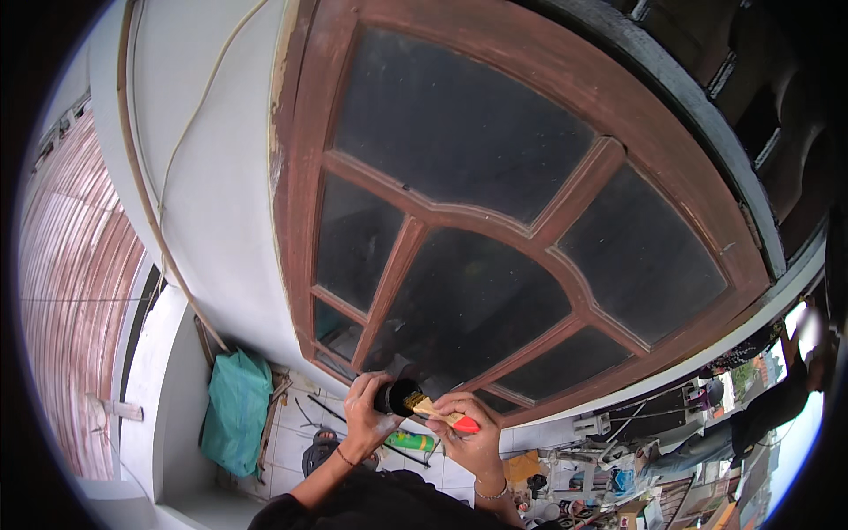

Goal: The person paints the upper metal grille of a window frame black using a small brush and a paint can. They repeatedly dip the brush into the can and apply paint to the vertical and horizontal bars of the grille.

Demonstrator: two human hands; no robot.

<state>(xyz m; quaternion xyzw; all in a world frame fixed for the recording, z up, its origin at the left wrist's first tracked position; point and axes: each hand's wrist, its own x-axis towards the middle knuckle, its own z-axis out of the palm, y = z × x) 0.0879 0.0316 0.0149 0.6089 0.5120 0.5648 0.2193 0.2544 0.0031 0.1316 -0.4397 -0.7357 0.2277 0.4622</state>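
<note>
My left hand (364,413) is wrapped round a small black cup (404,394), its mouth tilted toward the right. A paintbrush (438,414) with a pale wooden handle and a red end is gripped in my right hand (475,449). Its bristles are at the mouth of the cup; whether they touch what is inside I cannot tell. Just beyond both hands stands a large reddish-brown wooden window frame (415,205) with several dark glass panes (468,291). Neither hand touches the frame.
A teal sack (237,397) leans at the wall's foot on the left, near a long wooden pole (146,190). On the tiled floor below my hands lies a green bottle (411,440). Tools and boxes clutter the lower right, where another person (767,415) in dark clothing appears.
</note>
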